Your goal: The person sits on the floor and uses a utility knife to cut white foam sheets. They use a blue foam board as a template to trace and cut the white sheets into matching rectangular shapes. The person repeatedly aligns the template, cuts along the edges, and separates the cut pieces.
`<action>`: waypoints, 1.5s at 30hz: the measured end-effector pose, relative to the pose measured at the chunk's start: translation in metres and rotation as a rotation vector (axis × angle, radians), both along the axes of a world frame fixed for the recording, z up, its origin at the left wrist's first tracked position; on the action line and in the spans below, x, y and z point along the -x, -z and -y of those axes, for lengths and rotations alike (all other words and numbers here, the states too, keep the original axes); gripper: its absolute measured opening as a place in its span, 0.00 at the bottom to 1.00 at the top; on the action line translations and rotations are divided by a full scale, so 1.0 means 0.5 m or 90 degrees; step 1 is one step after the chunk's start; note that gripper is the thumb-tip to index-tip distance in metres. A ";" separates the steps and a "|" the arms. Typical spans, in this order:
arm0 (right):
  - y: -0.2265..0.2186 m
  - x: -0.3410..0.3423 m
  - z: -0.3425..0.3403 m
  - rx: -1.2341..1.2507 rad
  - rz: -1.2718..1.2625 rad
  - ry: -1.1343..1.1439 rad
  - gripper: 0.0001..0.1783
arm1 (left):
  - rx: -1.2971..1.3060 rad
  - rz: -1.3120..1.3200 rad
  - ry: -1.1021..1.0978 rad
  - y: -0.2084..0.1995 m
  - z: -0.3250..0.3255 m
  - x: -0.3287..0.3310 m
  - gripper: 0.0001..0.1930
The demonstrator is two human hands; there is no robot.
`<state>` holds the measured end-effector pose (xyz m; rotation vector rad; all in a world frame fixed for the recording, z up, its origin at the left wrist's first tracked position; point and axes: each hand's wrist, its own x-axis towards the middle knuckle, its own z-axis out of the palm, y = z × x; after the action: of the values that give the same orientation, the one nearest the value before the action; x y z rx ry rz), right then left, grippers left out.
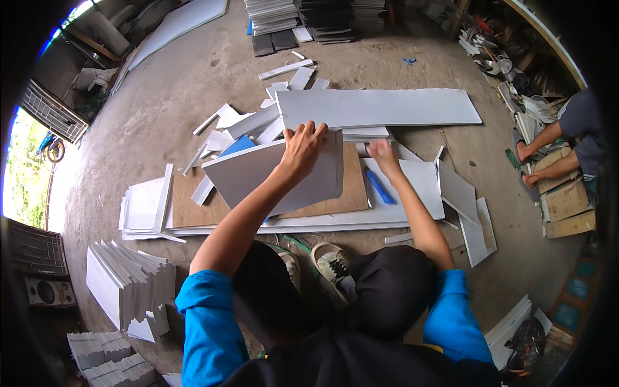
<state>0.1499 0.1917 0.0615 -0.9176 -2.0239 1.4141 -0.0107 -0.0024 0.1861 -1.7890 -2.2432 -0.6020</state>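
My left hand [303,149] is closed over the top edge of a grey-white board panel [271,174], which stands tilted up above a brown wooden board [351,184]. My right hand [383,158], smeared by motion, is a little to the right of the panel, over white sheets. Its fingers look curled, but whether they hold anything does not show. Just below it, a blue utility knife [380,187] lies on a white sheet [419,187]. Beyond both hands, a long white board [380,106] rests across a heap of offcuts [258,122].
Cut white panels stand stacked on the floor at the left [122,284], with smaller piles below them. More sheet stacks [274,16] are at the far side. Another person's bare legs [551,148] are at the right, beside flattened cardboard [567,200]. Loose panels [477,232] lie at the right.
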 end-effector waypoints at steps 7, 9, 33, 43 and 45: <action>0.193 -0.087 0.070 -0.258 0.444 -0.018 0.25 | 0.010 -0.038 -0.080 0.063 -0.045 -0.008 0.12; 0.194 -0.086 0.088 -0.304 0.437 -0.048 0.25 | 0.048 -0.092 -0.072 0.074 -0.046 -0.002 0.13; -0.224 -0.076 0.186 0.067 0.147 -0.168 0.21 | 0.072 0.019 0.026 0.076 -0.057 0.001 0.19; -0.196 -0.037 0.201 -0.326 0.214 -0.011 0.11 | 0.070 -0.002 0.016 0.081 -0.058 0.001 0.19; -0.188 -0.031 0.204 -0.354 0.213 -0.018 0.11 | 0.067 -0.010 0.015 0.083 -0.056 0.004 0.18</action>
<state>0.1653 0.0895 0.1557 -0.9120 -2.4950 0.6624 -0.0127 0.0254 0.1446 -1.8646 -2.2863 -0.4809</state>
